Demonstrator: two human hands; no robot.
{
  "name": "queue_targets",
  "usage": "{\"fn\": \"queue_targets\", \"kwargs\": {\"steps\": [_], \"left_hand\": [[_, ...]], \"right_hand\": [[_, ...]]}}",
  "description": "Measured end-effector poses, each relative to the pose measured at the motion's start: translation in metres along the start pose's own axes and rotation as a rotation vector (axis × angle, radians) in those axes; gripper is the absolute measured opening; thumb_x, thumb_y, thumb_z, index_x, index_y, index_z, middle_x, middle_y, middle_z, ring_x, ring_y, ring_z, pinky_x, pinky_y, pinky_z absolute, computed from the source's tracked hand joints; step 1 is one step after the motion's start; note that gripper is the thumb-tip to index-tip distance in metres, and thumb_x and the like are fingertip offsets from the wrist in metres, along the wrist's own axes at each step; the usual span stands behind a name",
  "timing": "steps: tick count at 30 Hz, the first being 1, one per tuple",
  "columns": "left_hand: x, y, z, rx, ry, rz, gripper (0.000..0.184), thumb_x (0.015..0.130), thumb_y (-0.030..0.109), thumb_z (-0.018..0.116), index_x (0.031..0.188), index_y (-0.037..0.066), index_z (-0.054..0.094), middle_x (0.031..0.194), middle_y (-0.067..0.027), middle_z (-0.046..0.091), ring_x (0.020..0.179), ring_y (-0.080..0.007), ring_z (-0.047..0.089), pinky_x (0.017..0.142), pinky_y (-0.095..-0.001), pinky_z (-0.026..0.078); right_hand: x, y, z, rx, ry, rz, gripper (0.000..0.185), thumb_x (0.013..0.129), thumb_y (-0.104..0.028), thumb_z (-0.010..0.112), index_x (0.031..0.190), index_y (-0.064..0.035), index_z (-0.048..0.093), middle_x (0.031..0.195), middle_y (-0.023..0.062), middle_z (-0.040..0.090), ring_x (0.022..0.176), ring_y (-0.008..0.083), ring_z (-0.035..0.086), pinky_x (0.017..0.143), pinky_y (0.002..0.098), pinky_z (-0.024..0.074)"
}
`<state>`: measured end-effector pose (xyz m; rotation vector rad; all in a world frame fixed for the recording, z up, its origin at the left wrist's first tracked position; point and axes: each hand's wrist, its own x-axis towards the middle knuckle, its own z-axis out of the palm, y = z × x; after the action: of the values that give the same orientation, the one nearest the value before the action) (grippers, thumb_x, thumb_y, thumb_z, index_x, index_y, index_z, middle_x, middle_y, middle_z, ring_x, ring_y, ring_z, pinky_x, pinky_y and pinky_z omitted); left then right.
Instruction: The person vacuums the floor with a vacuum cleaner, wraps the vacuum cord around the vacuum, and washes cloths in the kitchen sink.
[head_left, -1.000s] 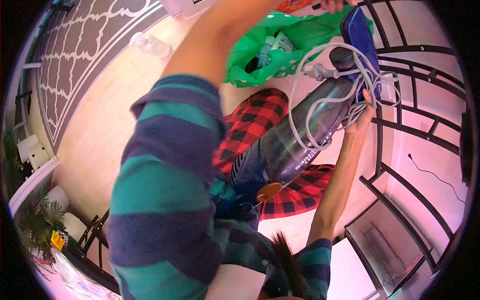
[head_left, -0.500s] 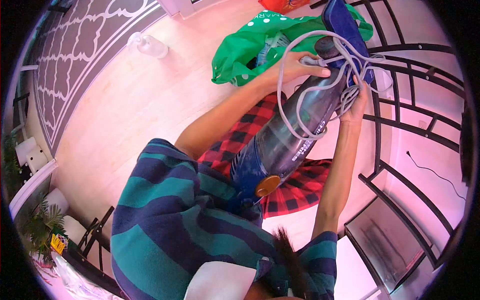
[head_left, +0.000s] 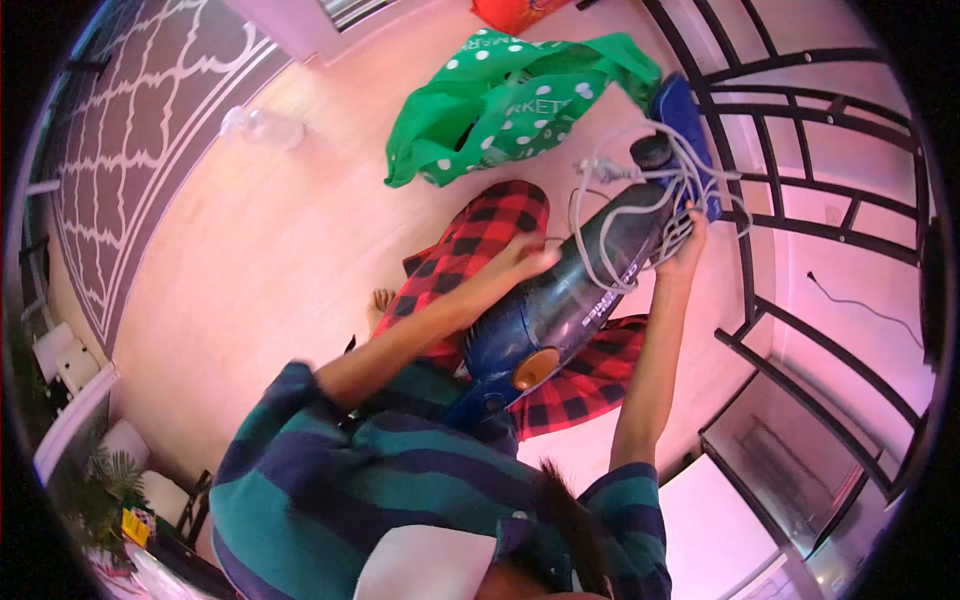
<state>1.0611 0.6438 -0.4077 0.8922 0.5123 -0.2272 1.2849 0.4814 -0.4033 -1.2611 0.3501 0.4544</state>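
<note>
A blue vacuum cleaner (head_left: 560,310) with a dark see-through canister and an orange button lies slanted across my lap. Its floor head (head_left: 680,110) points away from me. A loosely looped grey power cord (head_left: 610,240) hangs over the canister's far end, with the plug (head_left: 605,170) sticking out to the left. My right hand (head_left: 682,245) grips the bundled cord beside the canister. Close to the canister's left side is my left hand (head_left: 525,258), blurred by motion; whether its fingers hold anything is unclear.
A green polka-dot bag (head_left: 520,125) lies on the floor ahead, an orange-red bag (head_left: 515,12) beyond it. Black metal bars (head_left: 800,225) rise along the right. A clear bottle (head_left: 272,128) stands near the patterned rug (head_left: 150,110) at left.
My left hand has let go of the plug and moved back toward me, down along the canister. My right hand stays on the cord. The view has shifted slightly.
</note>
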Motion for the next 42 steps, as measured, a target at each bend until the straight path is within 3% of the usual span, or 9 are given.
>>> {"fn": "queue_targets", "kwargs": {"steps": [6,14,17,22,25,35,36,40,42], "left_hand": [[-0.092,-0.020,-0.004,0.515,-0.195,-0.396,0.131,0.051,0.044,0.079,0.131,0.000,-0.013,0.127,-0.0301,0.028,0.119,-0.0348,0.035,0.099,-0.0335,0.027],[-0.007,-0.010,0.044,0.301,-0.149,-0.561,0.132,0.049,0.044,0.080,0.129,-0.007,-0.012,0.132,-0.0268,0.016,0.125,-0.0324,0.021,0.103,-0.0349,0.019],[-0.009,-0.015,0.058,0.328,-0.069,-0.525,0.130,0.051,0.042,0.080,0.130,-0.004,-0.013,0.126,-0.0277,0.029,0.119,-0.0347,0.033,0.099,-0.0323,0.026],[0.019,0.051,0.044,0.094,-0.023,-0.560,0.123,0.050,0.029,0.080,0.133,0.000,-0.004,0.128,-0.0197,0.031,0.120,-0.0286,0.031,0.101,-0.0314,0.022],[0.066,0.037,0.036,0.203,0.036,-0.523,0.117,0.048,0.021,0.081,0.134,0.002,0.004,0.129,-0.0155,0.031,0.121,-0.0246,0.029,0.101,-0.0318,0.019],[0.213,-0.112,0.044,0.425,0.124,-0.240,0.112,0.051,0.017,0.077,0.133,0.002,0.003,0.114,-0.0190,0.045,0.104,-0.0280,0.047,0.088,-0.0304,0.038],[0.219,-0.117,0.044,0.512,0.148,-0.232,0.111,0.052,0.016,0.077,0.134,0.004,0.003,0.113,-0.0193,0.046,0.101,-0.0282,0.049,0.087,-0.0311,0.040],[0.241,-0.133,0.037,0.662,0.196,-0.079,0.112,0.053,0.018,0.077,0.134,0.003,0.001,0.101,-0.0239,0.055,0.090,-0.0337,0.057,0.078,-0.0353,0.046],[0.251,-0.128,0.035,0.681,0.192,-0.029,0.109,0.056,0.019,0.076,0.134,0.003,0.001,0.101,-0.0240,0.055,0.090,-0.0351,0.057,0.077,-0.0367,0.046]], "right_hand": [[0.030,0.058,-0.079,-0.030,0.115,0.165,0.022,0.069,-0.031,0.059,0.077,-0.0114,0.054,0.063,0.0018,0.057,0.047,0.0152,0.054,0.033,0.0260,0.0418],[0.130,0.075,-0.123,0.044,0.001,0.567,0.022,0.070,-0.029,0.059,0.081,-0.0099,0.059,0.071,0.0053,0.062,0.054,0.0194,0.060,0.039,0.0287,0.0473],[0.144,0.060,-0.118,0.006,-0.012,0.574,0.029,0.068,-0.031,0.057,0.083,-0.0063,0.060,0.078,0.0083,0.064,0.069,0.0234,0.061,0.058,0.0361,0.0518],[0.134,0.045,-0.147,0.074,-0.068,0.748,0.028,0.070,-0.032,0.058,0.080,-0.0062,0.060,0.073,0.0068,0.063,0.063,0.0208,0.060,0.051,0.0315,0.0504],[0.183,0.059,-0.147,0.121,0.101,0.545,0.024,0.066,-0.032,0.063,0.068,-0.0097,0.055,0.058,0.0052,0.055,0.043,0.0189,0.051,0.036,0.0285,0.0427],[0.319,0.055,-0.169,-0.019,0.126,0.354,0.028,0.070,-0.039,0.061,0.078,-0.0123,0.054,0.064,0.0062,0.057,0.056,0.0200,0.056,0.047,0.0338,0.0486],[0.322,0.055,-0.165,-0.190,0.220,0.290,0.042,0.068,-0.044,0.061,0.085,-0.0058,0.060,0.088,0.0126,0.060,0.070,0.0260,0.058,0.057,0.0357,0.0480],[0.296,-0.014,-0.141,-1.644,0.127,-0.013,0.050,0.071,-0.047,0.057,0.088,-0.0005,0.064,0.092,0.0239,0.059,0.086,0.0323,0.059,0.067,0.0435,0.0459],[0.301,-0.032,-0.160,-1.311,0.359,-0.516,0.038,0.075,-0.037,0.055,0.077,-0.0011,0.065,0.074,0.0206,0.061,0.071,0.0333,0.061,0.063,0.0421,0.0461]]}}
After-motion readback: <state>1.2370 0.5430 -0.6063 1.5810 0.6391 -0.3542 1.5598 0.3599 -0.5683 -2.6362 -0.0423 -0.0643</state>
